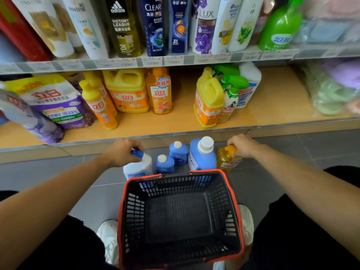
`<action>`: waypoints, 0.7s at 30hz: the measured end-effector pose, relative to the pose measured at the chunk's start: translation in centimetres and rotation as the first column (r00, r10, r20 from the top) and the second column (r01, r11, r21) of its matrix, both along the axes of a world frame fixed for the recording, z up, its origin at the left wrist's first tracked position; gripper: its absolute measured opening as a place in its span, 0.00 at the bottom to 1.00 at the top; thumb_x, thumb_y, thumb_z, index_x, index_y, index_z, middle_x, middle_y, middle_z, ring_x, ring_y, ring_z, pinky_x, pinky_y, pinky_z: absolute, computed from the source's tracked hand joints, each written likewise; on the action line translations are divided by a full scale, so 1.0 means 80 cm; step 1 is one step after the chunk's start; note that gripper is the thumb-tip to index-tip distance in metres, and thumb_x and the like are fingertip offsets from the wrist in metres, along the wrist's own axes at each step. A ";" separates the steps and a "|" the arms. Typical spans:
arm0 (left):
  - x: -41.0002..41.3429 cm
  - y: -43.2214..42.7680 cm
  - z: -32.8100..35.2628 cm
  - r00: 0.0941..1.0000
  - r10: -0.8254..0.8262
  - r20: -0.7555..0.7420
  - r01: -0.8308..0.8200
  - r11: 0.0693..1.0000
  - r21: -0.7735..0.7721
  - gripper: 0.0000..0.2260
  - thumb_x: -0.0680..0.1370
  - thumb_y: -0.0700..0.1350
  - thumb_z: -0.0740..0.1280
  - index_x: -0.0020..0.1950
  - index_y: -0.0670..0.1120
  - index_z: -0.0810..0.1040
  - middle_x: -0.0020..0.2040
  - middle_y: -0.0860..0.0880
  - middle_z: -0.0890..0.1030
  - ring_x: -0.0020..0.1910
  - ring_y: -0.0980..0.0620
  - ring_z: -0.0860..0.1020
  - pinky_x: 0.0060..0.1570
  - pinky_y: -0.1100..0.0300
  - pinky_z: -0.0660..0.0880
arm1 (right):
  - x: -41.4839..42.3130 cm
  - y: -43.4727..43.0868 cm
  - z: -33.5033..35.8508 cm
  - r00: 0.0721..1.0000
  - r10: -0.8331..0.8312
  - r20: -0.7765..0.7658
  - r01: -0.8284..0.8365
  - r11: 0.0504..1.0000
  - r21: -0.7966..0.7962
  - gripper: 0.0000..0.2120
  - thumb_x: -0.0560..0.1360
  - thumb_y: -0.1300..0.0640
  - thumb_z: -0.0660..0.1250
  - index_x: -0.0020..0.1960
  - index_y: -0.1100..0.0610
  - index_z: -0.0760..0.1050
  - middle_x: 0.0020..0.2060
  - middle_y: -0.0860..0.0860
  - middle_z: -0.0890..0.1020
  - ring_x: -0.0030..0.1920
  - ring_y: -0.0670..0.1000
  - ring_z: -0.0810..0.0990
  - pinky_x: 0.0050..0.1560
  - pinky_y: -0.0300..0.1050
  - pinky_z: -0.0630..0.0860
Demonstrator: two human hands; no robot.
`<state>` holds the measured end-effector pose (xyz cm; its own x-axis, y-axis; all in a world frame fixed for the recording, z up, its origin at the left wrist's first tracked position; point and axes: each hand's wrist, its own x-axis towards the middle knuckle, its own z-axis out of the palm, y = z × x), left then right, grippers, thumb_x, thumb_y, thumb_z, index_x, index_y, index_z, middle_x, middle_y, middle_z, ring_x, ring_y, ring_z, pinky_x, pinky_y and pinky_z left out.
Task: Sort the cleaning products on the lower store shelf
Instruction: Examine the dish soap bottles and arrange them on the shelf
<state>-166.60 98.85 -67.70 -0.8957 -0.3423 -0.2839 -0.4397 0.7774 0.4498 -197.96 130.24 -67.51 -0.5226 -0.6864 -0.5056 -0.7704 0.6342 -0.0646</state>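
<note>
Our left hand [122, 152] grips the white bottle [137, 167] by its blue cap; our right hand [240, 146] apparently closes around the yellow bottle [227, 160] top.

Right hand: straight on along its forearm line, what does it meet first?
Gripping the amber orange-capped bottle, the right hand likely meets the front edge of the wooden lower shelf, beyond the big blue white-capped jug; depth unclear.

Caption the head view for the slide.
Left hand grips a white blue-capped bottle, right hand an orange-capped amber bottle, both on the floor between basket and lower shelf.
</note>
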 end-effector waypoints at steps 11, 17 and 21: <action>0.013 0.013 0.020 0.974 -0.161 0.162 0.169 0.985 -0.040 0.15 0.73 0.46 0.77 0.58 0.49 0.83 0.53 0.53 0.83 0.48 0.57 0.78 0.42 0.72 0.69 | 0.007 -0.004 0.087 0.988 -0.070 -0.135 0.042 0.979 -0.200 0.05 0.73 0.54 0.75 0.44 0.54 0.81 0.44 0.53 0.83 0.46 0.56 0.81 0.44 0.48 0.77; -0.004 0.039 0.054 0.997 -0.062 -0.048 0.066 0.994 0.082 0.16 0.75 0.48 0.76 0.62 0.48 0.82 0.56 0.52 0.84 0.55 0.54 0.81 0.57 0.54 0.79 | 0.036 -0.002 0.192 0.923 -0.051 -0.382 -0.130 0.891 -0.434 0.07 0.77 0.49 0.71 0.51 0.51 0.82 0.49 0.55 0.85 0.51 0.61 0.81 0.46 0.50 0.74; -0.018 0.067 0.083 0.954 0.039 -0.298 0.033 0.972 0.233 0.23 0.74 0.53 0.76 0.68 0.52 0.77 0.60 0.55 0.81 0.60 0.56 0.79 0.57 0.56 0.79 | 0.065 -0.013 0.257 0.917 -0.119 -0.380 -0.156 0.771 -0.617 0.10 0.76 0.49 0.72 0.54 0.52 0.83 0.47 0.58 0.85 0.50 0.62 0.81 0.49 0.51 0.74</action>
